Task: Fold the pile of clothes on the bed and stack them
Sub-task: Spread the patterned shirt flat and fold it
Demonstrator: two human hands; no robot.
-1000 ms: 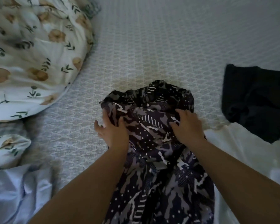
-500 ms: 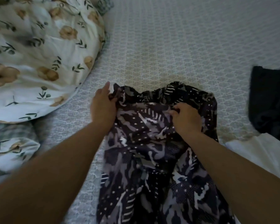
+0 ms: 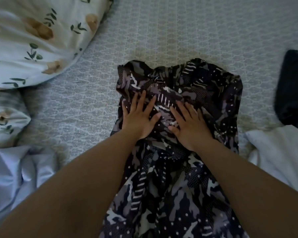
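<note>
A dark patterned garment (image 3: 177,177) with grey, white and black camouflage-like print lies lengthwise on the grey bed cover (image 3: 162,31), its gathered top edge pointing away from me. My left hand (image 3: 138,115) rests flat on its upper left part, fingers spread. My right hand (image 3: 190,122) lies flat beside it on the upper middle, fingers apart. Neither hand grips the cloth.
A floral duvet or pillow (image 3: 33,36) bulges at the upper left, with another floral piece (image 3: 5,117) below it. Pale blue cloth (image 3: 15,177) lies at the lower left. At the right lie a white garment (image 3: 279,152) and a dark garment (image 3: 294,88).
Both hands let go of the garment's top edge and now press flat on it, lower down. The top edge lies spread wider on the bed.
</note>
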